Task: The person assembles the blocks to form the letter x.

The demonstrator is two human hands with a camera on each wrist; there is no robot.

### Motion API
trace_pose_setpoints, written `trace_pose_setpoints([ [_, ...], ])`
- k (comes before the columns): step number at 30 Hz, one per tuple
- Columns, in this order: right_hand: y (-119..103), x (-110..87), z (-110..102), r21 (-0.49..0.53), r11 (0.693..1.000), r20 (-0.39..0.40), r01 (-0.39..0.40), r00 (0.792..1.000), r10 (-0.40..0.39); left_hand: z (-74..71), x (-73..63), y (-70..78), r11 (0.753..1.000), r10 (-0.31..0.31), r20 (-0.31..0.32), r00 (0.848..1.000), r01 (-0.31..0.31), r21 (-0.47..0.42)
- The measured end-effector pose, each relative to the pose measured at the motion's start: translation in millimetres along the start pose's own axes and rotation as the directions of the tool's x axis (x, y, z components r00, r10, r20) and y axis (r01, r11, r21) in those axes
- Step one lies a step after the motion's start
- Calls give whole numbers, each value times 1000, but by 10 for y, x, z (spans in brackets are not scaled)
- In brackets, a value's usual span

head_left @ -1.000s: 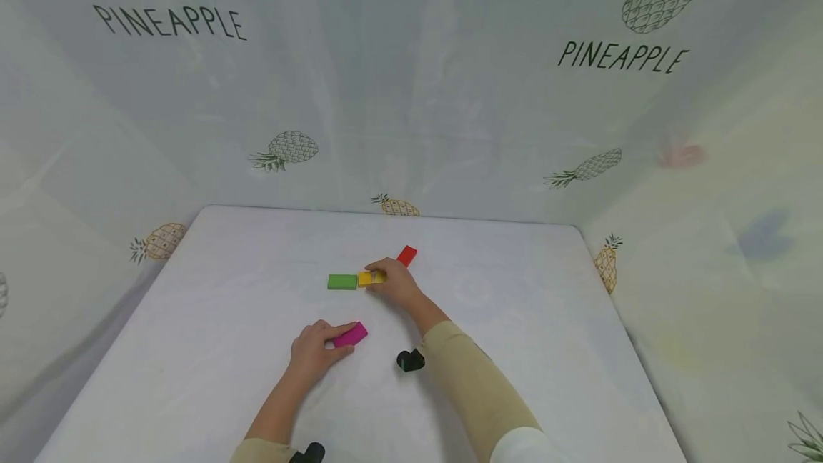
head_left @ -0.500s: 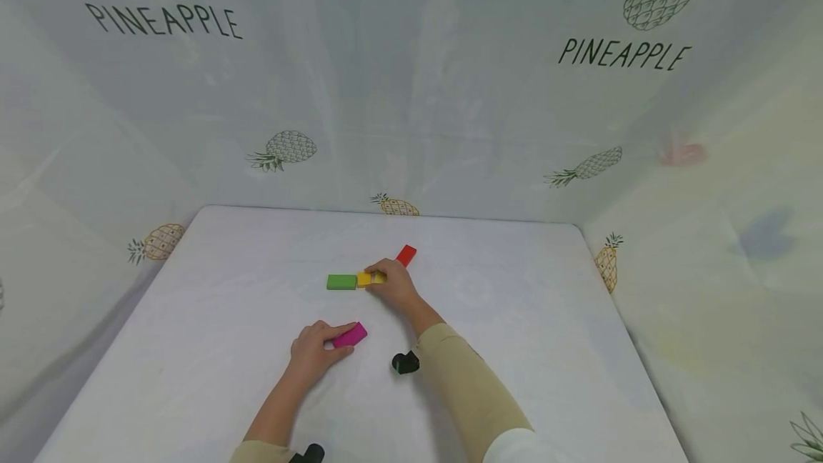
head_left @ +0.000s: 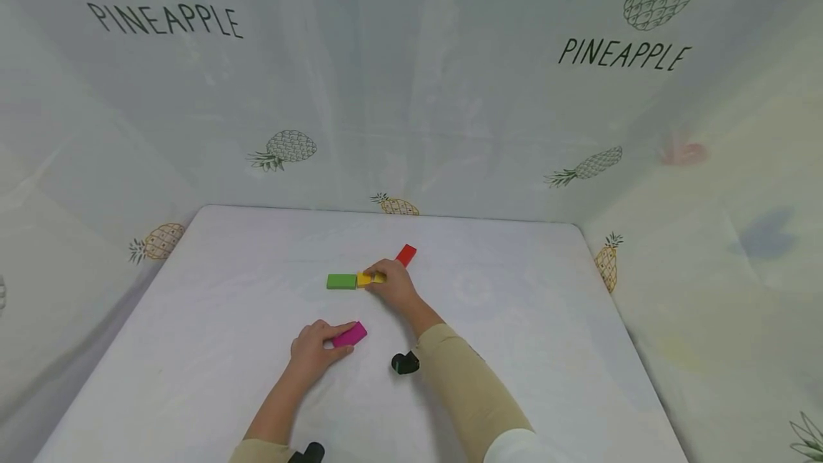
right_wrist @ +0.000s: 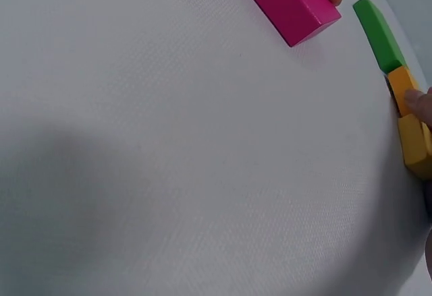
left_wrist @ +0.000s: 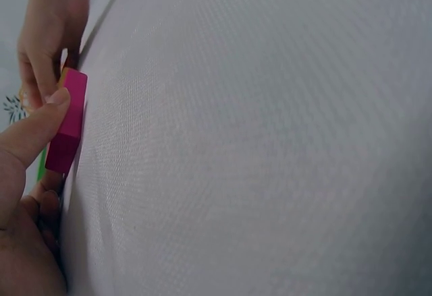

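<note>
PINEAPPLE is printed twice on the pale curtain (head_left: pixel 411 77). On the white table (head_left: pixel 546 341), the left hand (head_left: pixel 311 352) pinches a magenta block (head_left: pixel 350 334), its grip parted only by the block; the right hand (head_left: pixel 395 286) — stretched farther forward — pinches an orange block (right_wrist: pixel 401 83) between a green block (head_left: pixel 342 281) and a yellow block (right_wrist: pixel 415 144)
</note>
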State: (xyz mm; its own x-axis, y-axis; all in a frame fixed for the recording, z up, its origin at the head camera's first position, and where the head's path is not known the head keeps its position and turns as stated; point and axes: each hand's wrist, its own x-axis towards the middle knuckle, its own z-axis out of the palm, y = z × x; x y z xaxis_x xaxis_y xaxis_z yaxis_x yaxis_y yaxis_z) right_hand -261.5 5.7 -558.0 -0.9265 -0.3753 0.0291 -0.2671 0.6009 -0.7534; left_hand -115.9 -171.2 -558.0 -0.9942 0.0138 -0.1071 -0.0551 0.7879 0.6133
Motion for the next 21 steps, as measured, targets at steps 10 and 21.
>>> trace_pose_setpoints([
  [10,-11,-36,-57,27,1000,-27,-1,1000,2,23,35,-39,1000,0,-1,1000,0,-7],
  [21,-90,-173,-137,33,999,-69,15,998,-12,44,30,-52,1000,-6,14,1000,6,-19],
])
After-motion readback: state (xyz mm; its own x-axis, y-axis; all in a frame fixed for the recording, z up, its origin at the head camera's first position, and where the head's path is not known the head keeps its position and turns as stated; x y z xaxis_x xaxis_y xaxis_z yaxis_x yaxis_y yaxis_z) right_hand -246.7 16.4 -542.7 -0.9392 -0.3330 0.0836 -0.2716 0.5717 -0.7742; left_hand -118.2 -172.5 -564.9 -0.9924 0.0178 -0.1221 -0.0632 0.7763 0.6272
